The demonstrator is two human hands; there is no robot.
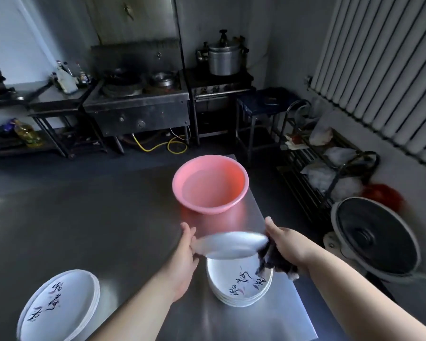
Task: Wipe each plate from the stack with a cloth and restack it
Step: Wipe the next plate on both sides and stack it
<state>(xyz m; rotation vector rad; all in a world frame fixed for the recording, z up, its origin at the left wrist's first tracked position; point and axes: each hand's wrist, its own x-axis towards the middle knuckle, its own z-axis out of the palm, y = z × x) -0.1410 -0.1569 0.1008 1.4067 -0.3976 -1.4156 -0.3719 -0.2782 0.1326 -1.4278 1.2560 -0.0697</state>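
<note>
- A person at a steel bench [108, 230] holds one white plate [231, 244] in the air, tilted, just above a stack of plates [239, 284] that stands on the near side of a pink basin [210, 184].
- The left hand [182, 262] has its grip closed on the plate's left rim, thumb on top and fingers under it.
- The right hand [284, 244] has its grip closed on a dark cloth [271, 259], bunched against the plate's right rim; the cloth hangs down toward the stack below.
- The pink basin appears to hold water, though the surface is hard to read.
- A second stack of plates [59, 306] sits well to the left of the basin and nearer the camera, painted faces up.
- Progress, as a judgement: the task looks to be midway. One plate is in hand for wiping, several remain in the stack under it, and the left pile looks like finished plates; which pile is which cannot be told for certain.
</note>
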